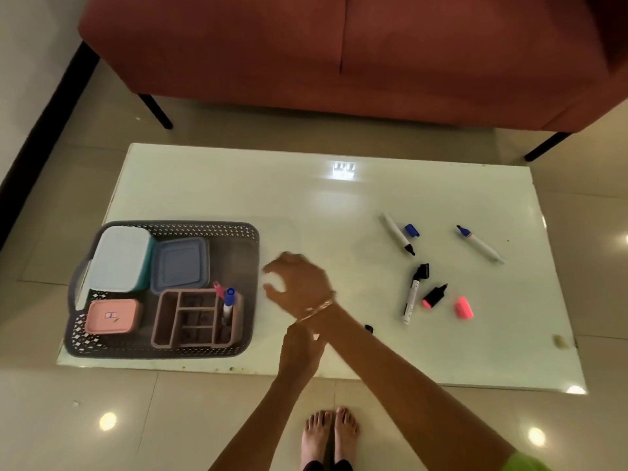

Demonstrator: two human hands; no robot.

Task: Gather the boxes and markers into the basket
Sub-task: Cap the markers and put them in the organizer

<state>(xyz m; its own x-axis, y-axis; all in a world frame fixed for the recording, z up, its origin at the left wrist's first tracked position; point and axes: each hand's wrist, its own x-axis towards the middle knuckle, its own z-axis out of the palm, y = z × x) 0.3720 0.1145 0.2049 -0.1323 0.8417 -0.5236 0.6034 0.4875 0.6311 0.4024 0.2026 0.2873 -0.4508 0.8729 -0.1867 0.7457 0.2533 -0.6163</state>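
Observation:
A grey basket [163,228] sits at the table's left end. It holds a light blue box [119,256], a grey-blue box [180,265], a pink box [112,316] and a brown organiser [197,319] with a blue-capped marker [228,302] standing in it. My right hand [295,283] hovers just right of the basket, fingers spread, holding nothing. My left hand [300,346] is closed beneath my right wrist; a black marker end [368,329] sticks out past the forearm. Loose on the right lie a black-tipped marker [397,232], a blue-tipped marker [479,243], a black marker [414,294] and a pink highlighter [435,295].
A blue cap [412,230] and a pink cap [464,307] lie among the markers. The white glass table [272,192] stands low on a tiled floor, with a red sofa [339,45] behind it. My bare feet [329,433] are at the near edge.

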